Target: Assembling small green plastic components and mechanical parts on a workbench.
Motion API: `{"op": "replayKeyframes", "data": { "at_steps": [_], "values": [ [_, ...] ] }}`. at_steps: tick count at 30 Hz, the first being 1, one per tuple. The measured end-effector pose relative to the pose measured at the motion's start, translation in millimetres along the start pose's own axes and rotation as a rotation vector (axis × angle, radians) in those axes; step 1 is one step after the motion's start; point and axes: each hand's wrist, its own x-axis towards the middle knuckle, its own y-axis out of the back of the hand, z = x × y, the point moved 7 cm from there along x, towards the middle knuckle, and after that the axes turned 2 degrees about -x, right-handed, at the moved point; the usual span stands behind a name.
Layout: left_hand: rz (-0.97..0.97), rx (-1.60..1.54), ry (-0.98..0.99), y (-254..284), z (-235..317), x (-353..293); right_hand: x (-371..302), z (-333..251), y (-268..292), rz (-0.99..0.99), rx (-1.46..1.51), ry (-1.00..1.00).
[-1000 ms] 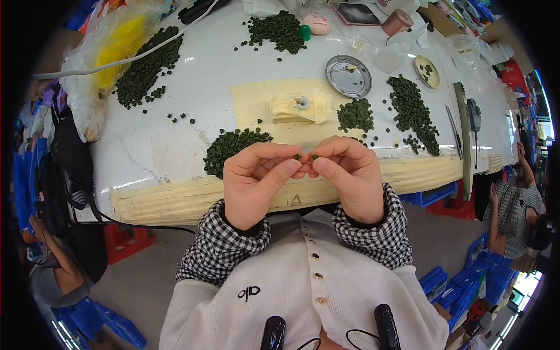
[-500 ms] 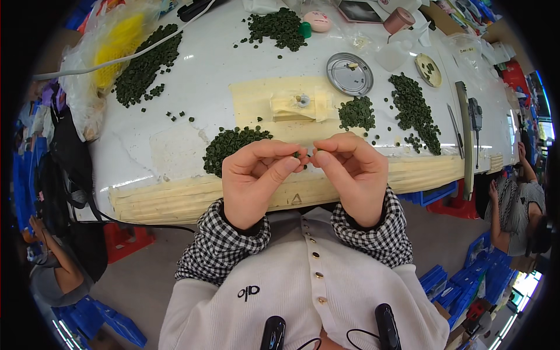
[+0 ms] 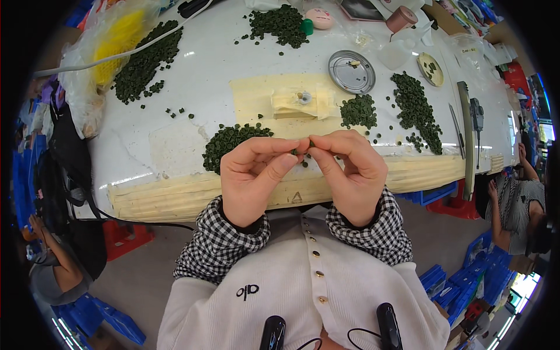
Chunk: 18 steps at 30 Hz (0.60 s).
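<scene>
Above the table's near edge, my left hand (image 3: 248, 184) and my right hand (image 3: 357, 181) meet at the fingertips. My left thumb and forefinger are pinched on a small dark green piece (image 3: 294, 152). Another small dark green piece (image 3: 311, 144) is pinched between my right thumb and forefinger. Fingers partly cover both, so their exact shape cannot be made out. A heap of like green pieces (image 3: 227, 143) lies just beyond my left hand. Past my fingertips sits a block wrapped in yellowish tape (image 3: 300, 105), with a small metal part on top.
More green pieces lie in heaps at the far left (image 3: 146, 58), far middle (image 3: 277, 26) and right (image 3: 417, 111). A round metal lid (image 3: 352, 72) and a cream dish (image 3: 430, 70) stand beyond. A long bar (image 3: 466, 134) and a white cable (image 3: 125, 53) flank the work area.
My fingertips have come closer together and my right fingertips have risen slightly. The green piece in my right pinch shows more plainly now.
</scene>
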Motion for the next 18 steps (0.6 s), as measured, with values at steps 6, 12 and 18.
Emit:
{"op": "replayKeyframes", "data": {
  "at_steps": [6,12,18],
  "values": [
    [0.005,0.006,0.008,-0.7,0.1,-0.3,1.8,-1.7,2.1,0.017,-0.031,0.008],
    [-0.017,0.021,0.000,0.2,-0.9,0.7,1.5,-14.0,-0.4,0.001,-0.142,0.088],
    [0.040,0.036,0.009,2.4,-1.5,-0.2,1.5,-16.4,-0.6,0.004,-0.168,0.099]
  ]
}}
